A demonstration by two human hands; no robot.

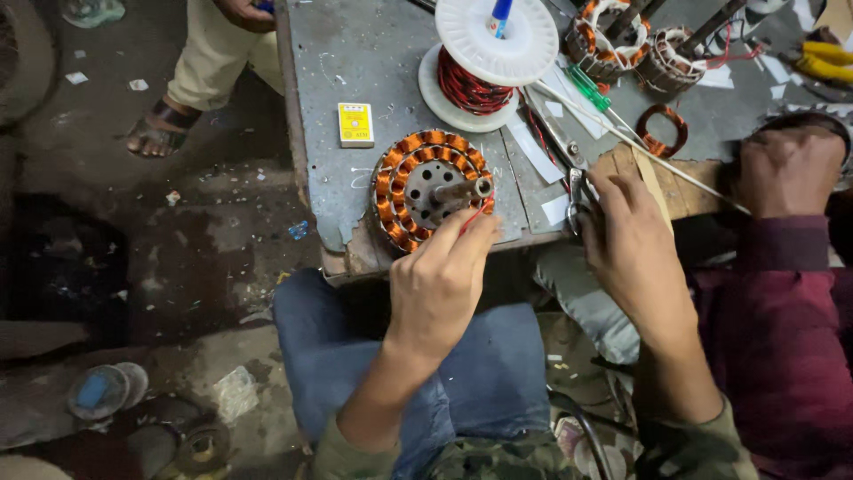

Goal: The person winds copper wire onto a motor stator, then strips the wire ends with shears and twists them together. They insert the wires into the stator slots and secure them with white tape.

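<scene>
A round motor stator point(430, 188) with orange copper coils and a steel shaft lies at the front edge of the grey metal bench point(373, 53). My left hand point(440, 280) pinches a thin red wire at the stator's right side. My right hand point(629, 240) rests at the bench edge on a pair of metal scissors point(579, 197), fingers closed around the handles. A white spool of red wire point(480, 62) stands behind the stator.
A yellow matchbox point(355, 124) lies left of the spool. More wound stators point(622, 40), a copper coil ring point(661, 132), a green screwdriver point(588, 87) and a wooden block point(675, 182) sit to the right. Another person's hand point(789, 169) in a maroon sleeve is at right; someone's sandalled foot point(160, 129) stands upper left.
</scene>
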